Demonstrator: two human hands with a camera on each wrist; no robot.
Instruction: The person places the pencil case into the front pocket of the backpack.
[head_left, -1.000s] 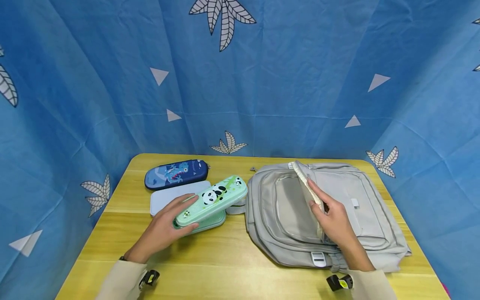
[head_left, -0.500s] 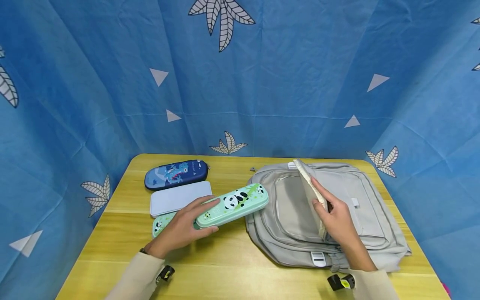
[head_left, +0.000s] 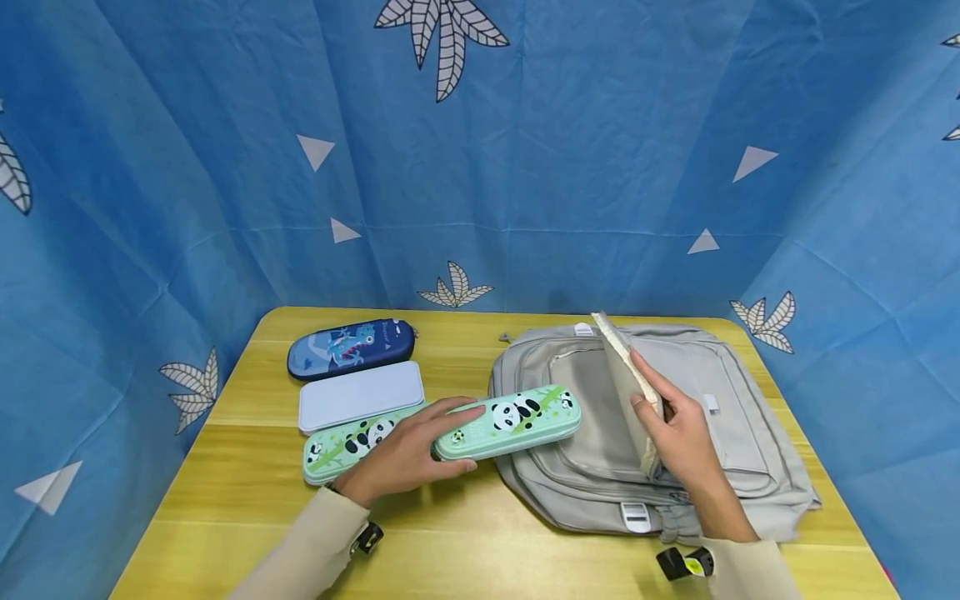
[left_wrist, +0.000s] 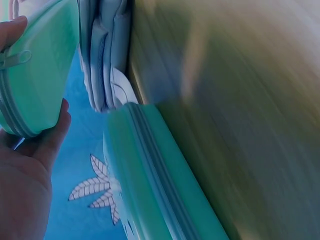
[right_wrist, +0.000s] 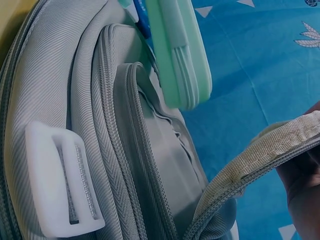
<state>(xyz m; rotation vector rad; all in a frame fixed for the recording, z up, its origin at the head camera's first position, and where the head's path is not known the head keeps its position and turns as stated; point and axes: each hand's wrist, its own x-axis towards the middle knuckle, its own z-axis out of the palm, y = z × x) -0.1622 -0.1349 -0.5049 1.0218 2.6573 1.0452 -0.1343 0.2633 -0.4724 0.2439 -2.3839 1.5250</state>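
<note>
My left hand [head_left: 405, 454] grips the near end of a mint-green zip pencil case [head_left: 517, 423] printed with pandas. Its far end is over the left side of a grey backpack [head_left: 532, 492], raised off the table. With thumb and fingers, my right hand [head_left: 684, 442] pinches the edge of the front pocket flap [head_left: 628, 400] and holds it up, so the pocket gapes toward the left. In the right wrist view the case [right_wrist: 182, 55] hangs above the pocket [right_wrist: 165, 165], apart from it. Part of the case's near end is hidden by my left fingers.
Left on the wooden table [head_left: 225, 517] lie a second green panda pencil case [head_left: 330, 450], a white flat case [head_left: 360, 396] and a dark blue dinosaur pencil case [head_left: 352, 348]. A blue curtain [head_left: 600, 167] hangs behind and at the sides.
My left hand has carried the panda case rightward to the backpack, uncovering the second green case. My right hand has shifted slightly right, drawing the flap further back.
</note>
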